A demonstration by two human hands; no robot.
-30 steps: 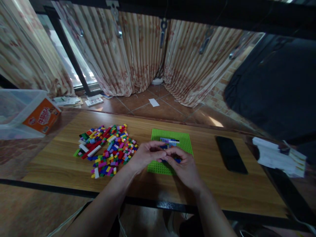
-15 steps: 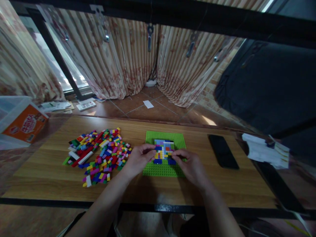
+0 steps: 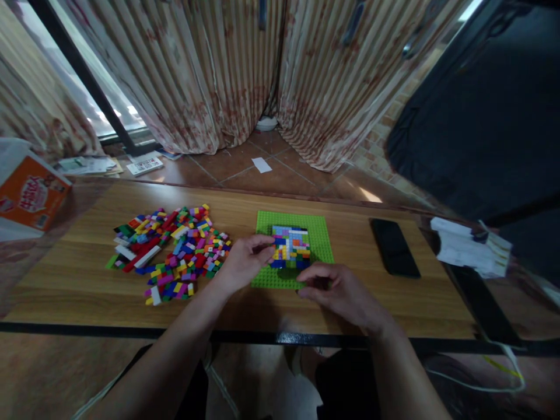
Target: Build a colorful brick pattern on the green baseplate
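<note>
A light-green baseplate lies on the table, carrying a flat build of toy bricks in many colours with dark blue bricks along its near edge. My left hand is at the left side of this build, index finger and thumb closed against its edge. Over the front right corner of the baseplate, my right hand is apart from the build. Its index finger and thumb are spread, and I see nothing between them. Left of my left hand lies a heap of loose toy bricks, several of them long red and white ones.
A black phone lies on the wooden table to the right. Beyond the right end are white papers and a dark flat object. A plastic tub with an orange label stands at the far left. Striped curtains hang behind.
My right hand has left the build's right edge, moving toward me with its fingers parting. My left hand stays at the left edge. The camera has tilted down.
</note>
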